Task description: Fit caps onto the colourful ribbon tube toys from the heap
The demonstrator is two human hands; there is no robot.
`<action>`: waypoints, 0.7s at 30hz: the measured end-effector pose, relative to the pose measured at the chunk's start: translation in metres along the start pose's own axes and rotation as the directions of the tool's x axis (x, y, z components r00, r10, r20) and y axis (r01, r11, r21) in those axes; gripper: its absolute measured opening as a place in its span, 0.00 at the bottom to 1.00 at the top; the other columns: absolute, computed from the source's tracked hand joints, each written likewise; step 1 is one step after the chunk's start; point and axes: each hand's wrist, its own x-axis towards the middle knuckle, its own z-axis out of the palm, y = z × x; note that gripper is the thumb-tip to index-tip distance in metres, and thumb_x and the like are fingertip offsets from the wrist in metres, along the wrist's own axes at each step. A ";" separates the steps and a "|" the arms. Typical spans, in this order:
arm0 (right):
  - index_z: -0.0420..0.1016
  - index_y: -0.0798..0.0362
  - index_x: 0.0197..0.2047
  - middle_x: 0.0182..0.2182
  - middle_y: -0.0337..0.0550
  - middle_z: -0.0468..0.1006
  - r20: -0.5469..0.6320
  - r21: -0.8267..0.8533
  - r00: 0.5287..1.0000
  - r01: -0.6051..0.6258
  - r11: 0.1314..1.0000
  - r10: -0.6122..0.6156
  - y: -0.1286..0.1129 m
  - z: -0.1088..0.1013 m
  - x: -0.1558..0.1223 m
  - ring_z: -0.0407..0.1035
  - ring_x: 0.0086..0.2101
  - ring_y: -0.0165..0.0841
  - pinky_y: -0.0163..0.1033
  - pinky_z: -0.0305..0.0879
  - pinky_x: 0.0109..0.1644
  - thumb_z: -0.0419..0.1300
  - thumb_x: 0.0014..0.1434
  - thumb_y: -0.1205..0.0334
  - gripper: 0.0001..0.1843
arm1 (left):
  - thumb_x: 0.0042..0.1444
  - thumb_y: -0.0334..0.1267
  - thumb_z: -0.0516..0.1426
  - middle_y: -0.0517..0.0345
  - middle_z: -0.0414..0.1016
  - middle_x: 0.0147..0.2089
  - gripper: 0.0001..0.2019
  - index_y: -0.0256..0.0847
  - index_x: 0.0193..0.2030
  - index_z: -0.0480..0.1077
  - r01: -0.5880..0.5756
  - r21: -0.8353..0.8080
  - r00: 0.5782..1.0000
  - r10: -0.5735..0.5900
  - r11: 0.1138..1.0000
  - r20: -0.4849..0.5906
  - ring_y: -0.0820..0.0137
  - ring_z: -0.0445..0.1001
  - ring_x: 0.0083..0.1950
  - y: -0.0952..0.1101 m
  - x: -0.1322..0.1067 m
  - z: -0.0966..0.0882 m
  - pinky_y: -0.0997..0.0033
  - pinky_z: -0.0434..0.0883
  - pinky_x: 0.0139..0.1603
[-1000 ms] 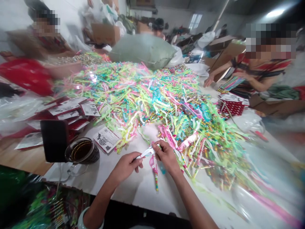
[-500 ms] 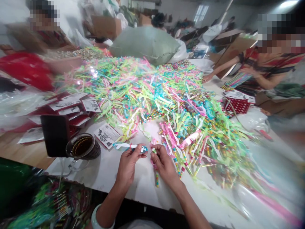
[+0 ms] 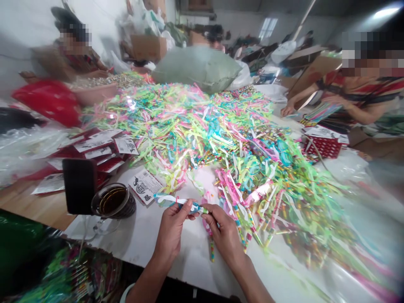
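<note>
My left hand is closed around a slim blue plastic toy piece with a white strip along it and a small red band. My right hand pinches a small greenish end piece at the toy's right tip; the fingers hide whether the two parts are joined. Both hands are just above the white table. Below them lies a pink toy stick with a multicoloured lower end, partly behind my right hand. Just beyond lies a printed toy card.
A large heap of colourful toy strips covers the table ahead and right. At left stand a glass mug of dark liquid and a black phone-like slab, beside red-and-white packets. Two people sit across, left and right, with another farther back.
My right hand has brought the small greenish piece against the right tip of the blue toy; before, a gap lay between them. The view has shifted slightly.
</note>
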 end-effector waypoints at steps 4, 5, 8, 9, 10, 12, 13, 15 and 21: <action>0.70 0.47 0.53 0.40 0.44 0.77 -0.014 -0.051 0.997 0.081 0.995 -0.081 0.008 0.004 -0.001 0.73 0.40 0.31 0.35 0.72 0.44 0.53 0.62 0.66 0.17 | 0.49 0.47 0.63 0.55 0.77 0.31 0.16 0.34 0.37 0.76 0.005 0.005 1.000 -0.005 1.000 -0.025 0.71 0.73 0.31 -0.001 0.001 0.000 0.72 0.66 0.34; 0.70 0.47 0.54 0.40 0.44 0.77 -0.024 -0.059 0.995 0.096 0.994 -0.098 0.010 0.006 -0.002 0.73 0.40 0.31 0.35 0.72 0.43 0.53 0.62 0.67 0.18 | 0.49 0.47 0.63 0.54 0.77 0.32 0.16 0.34 0.37 0.76 0.007 0.004 0.999 -0.007 1.000 -0.031 0.70 0.73 0.31 -0.002 0.001 -0.001 0.71 0.66 0.34; 0.67 0.45 0.57 0.39 0.44 0.76 -0.066 -0.075 0.986 0.148 0.986 -0.153 0.015 0.010 -0.003 0.72 0.39 0.30 0.35 0.72 0.41 0.53 0.61 0.69 0.22 | 0.48 0.46 0.63 0.54 0.77 0.32 0.16 0.34 0.36 0.76 0.013 -0.015 0.999 -0.014 1.000 -0.036 0.70 0.73 0.31 -0.004 0.002 -0.001 0.71 0.66 0.34; 0.66 0.44 0.58 0.39 0.44 0.76 -0.079 -0.082 0.981 0.172 0.982 -0.179 0.015 0.010 -0.003 0.72 0.38 0.30 0.35 0.72 0.40 0.54 0.61 0.70 0.23 | 0.48 0.46 0.63 0.54 0.77 0.31 0.16 0.34 0.36 0.76 0.017 -0.025 0.999 -0.018 1.000 -0.031 0.71 0.73 0.31 -0.004 0.002 -0.001 0.72 0.66 0.34; 0.65 0.44 0.59 0.38 0.43 0.76 -0.087 -0.088 0.976 0.192 0.977 -0.200 0.016 0.010 -0.003 0.72 0.38 0.30 0.35 0.72 0.39 0.54 0.61 0.71 0.24 | 0.48 0.46 0.63 0.54 0.77 0.31 0.16 0.34 0.36 0.76 0.023 -0.033 0.999 -0.024 0.999 -0.026 0.71 0.72 0.30 -0.004 0.002 -0.001 0.72 0.66 0.34; 0.63 0.43 0.60 0.37 0.43 0.75 -0.085 -0.102 0.969 0.222 0.970 -0.231 0.017 0.010 -0.003 0.71 0.37 0.30 0.35 0.72 0.38 0.55 0.60 0.72 0.26 | 0.48 0.46 0.63 0.55 0.77 0.30 0.15 0.34 0.35 0.76 0.028 -0.037 0.999 -0.029 0.999 -0.022 0.72 0.72 0.29 -0.003 0.002 -0.001 0.72 0.66 0.33; 0.63 0.43 0.60 0.37 0.43 0.75 -0.080 -0.114 0.967 0.230 0.966 -0.240 0.018 0.010 -0.004 0.71 0.36 0.30 0.35 0.72 0.38 0.55 0.60 0.72 0.26 | 0.48 0.46 0.63 0.55 0.76 0.30 0.15 0.34 0.35 0.76 0.030 -0.035 0.999 -0.031 0.999 -0.021 0.72 0.71 0.29 -0.002 0.002 -0.001 0.72 0.66 0.33; 0.61 0.42 0.61 0.37 0.44 0.75 -0.077 -0.159 0.966 0.233 0.960 -0.247 0.021 0.013 -0.006 0.70 0.36 0.31 0.37 0.72 0.37 0.53 0.60 0.73 0.27 | 0.48 0.46 0.63 0.56 0.76 0.29 0.15 0.34 0.34 0.76 0.014 -0.021 0.999 -0.015 1.000 -0.031 0.72 0.71 0.29 -0.001 0.003 0.000 0.72 0.65 0.32; 0.63 0.48 0.59 0.37 0.46 0.77 -0.033 -0.320 0.972 0.210 0.924 -0.233 0.025 0.031 -0.012 0.73 0.37 0.35 0.40 0.74 0.38 0.49 0.61 0.72 0.24 | 0.49 0.48 0.62 0.57 0.74 0.26 0.15 0.35 0.32 0.74 -0.039 0.039 0.994 0.042 0.998 -0.101 0.73 0.67 0.27 -0.016 0.004 0.001 0.73 0.62 0.30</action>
